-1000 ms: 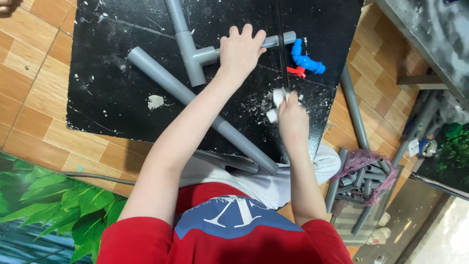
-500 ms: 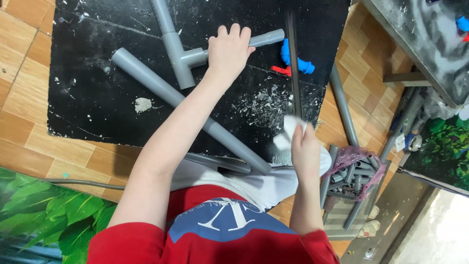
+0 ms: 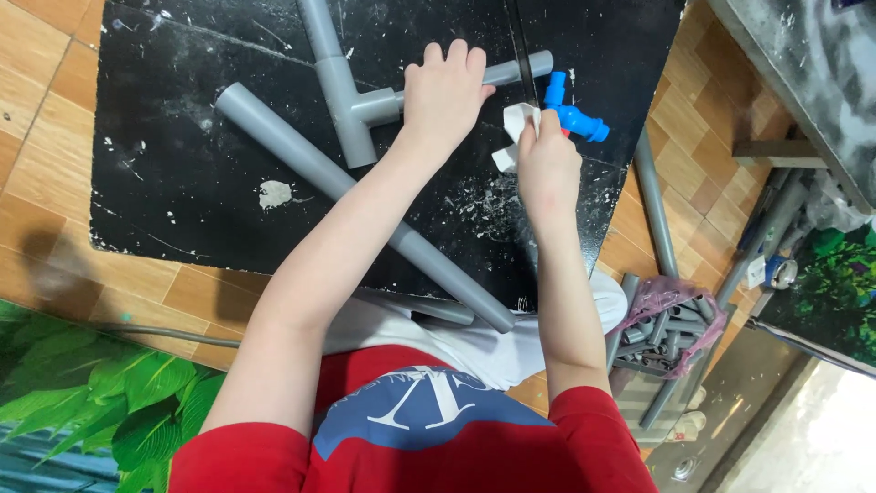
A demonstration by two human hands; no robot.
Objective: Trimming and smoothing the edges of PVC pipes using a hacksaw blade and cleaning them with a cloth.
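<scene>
My left hand [image 3: 444,91] presses down on the short grey branch pipe [image 3: 520,69] that sticks out of a grey tee fitting [image 3: 345,99] on the black mat [image 3: 182,183]. My right hand [image 3: 546,164] grips a crumpled white cloth [image 3: 513,128] and holds it close to the free end of that branch pipe. A blue plastic tap [image 3: 573,114] with a red part lies just beyond my right hand. A long grey pipe [image 3: 365,205] runs diagonally under my left forearm.
A thin dark rod [image 3: 520,46] crosses the mat near the branch pipe's end. White shavings [image 3: 479,196] speckle the mat. More long pipes [image 3: 655,210] lie on the tiled floor at right, beside a pink bag of short pipe pieces [image 3: 664,319]. Green leaves [image 3: 82,402] are lower left.
My right hand, holding the white cloth, has moved from near my lap up to the end of the branch pipe. My left hand stays on that pipe.
</scene>
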